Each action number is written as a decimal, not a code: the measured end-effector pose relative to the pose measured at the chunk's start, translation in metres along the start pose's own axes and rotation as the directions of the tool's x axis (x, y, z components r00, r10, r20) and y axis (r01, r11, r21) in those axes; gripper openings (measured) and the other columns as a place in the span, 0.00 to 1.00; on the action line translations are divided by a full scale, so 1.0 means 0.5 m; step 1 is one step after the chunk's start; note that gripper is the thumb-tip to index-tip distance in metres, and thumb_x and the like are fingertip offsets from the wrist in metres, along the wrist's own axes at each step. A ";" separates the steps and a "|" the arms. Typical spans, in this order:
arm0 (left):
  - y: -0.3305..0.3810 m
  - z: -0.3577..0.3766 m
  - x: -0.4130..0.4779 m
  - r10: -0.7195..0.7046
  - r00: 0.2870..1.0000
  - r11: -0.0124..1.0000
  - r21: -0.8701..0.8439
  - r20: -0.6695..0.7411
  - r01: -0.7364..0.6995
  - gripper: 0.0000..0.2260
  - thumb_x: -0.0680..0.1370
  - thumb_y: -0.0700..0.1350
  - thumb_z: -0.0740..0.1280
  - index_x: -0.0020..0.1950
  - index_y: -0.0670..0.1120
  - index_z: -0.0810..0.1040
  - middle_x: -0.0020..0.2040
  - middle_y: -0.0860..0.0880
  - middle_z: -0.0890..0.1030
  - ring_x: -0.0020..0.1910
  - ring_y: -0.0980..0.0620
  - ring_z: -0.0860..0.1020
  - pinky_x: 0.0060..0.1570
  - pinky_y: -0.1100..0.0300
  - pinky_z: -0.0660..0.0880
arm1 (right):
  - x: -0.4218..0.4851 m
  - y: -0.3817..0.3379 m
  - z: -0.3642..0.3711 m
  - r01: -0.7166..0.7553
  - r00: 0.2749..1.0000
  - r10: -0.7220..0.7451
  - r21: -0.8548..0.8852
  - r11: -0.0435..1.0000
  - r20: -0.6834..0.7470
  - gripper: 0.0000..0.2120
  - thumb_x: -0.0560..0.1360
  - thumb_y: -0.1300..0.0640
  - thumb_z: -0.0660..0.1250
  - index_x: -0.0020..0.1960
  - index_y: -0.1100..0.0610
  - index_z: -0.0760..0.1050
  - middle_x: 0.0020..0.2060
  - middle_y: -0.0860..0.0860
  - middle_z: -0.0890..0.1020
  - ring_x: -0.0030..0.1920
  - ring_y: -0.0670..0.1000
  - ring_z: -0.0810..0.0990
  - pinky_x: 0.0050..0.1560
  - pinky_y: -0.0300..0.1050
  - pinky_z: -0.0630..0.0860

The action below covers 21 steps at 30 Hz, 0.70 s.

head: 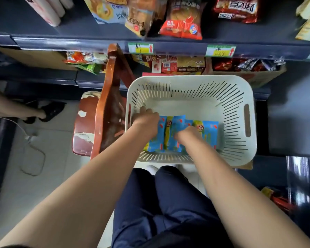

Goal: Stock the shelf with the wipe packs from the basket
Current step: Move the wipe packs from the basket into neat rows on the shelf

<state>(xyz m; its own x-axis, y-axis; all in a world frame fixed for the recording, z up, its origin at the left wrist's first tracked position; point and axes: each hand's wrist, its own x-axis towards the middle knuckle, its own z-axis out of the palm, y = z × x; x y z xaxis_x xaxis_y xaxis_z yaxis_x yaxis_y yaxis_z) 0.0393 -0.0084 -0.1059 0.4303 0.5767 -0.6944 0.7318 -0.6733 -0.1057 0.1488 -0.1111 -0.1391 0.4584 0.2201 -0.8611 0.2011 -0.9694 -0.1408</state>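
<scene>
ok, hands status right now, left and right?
Left hand: down in the basket, fingers curled on the leftmost wipe pack.
Right hand: on the middle packs; grip cannot be told.

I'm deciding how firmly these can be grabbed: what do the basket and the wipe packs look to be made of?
Basket: pale, matte rigid plastic, judging by its moulded slits and cut-out handle. Wipe packs: probably soft, glossy plastic film, going by the printed blue wrappers with crimped ends.

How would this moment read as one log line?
stage: picking | left hand: on packs | right hand: on packs | basket: packs inside | shelf: unstocked
</scene>
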 end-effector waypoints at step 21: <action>-0.046 -0.292 -0.221 -0.007 0.957 0.219 -0.934 -0.290 -0.281 0.08 0.77 0.37 0.74 0.50 0.49 0.80 0.50 0.46 0.85 0.47 0.46 0.84 0.52 0.45 0.84 | -0.344 0.118 -0.319 0.643 0.715 -0.261 0.464 0.609 -0.649 0.13 0.74 0.60 0.70 0.44 0.40 0.80 0.40 0.42 0.85 0.39 0.42 0.82 0.42 0.44 0.79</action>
<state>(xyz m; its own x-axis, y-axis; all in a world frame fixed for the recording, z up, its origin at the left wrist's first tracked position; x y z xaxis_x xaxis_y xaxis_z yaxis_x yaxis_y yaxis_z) 0.0520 0.0109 0.0769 0.5600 0.6905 -0.4579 0.5333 0.1226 0.8370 0.2200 -0.1890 0.0786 0.8368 0.4809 -0.2618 0.0160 -0.4995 -0.8662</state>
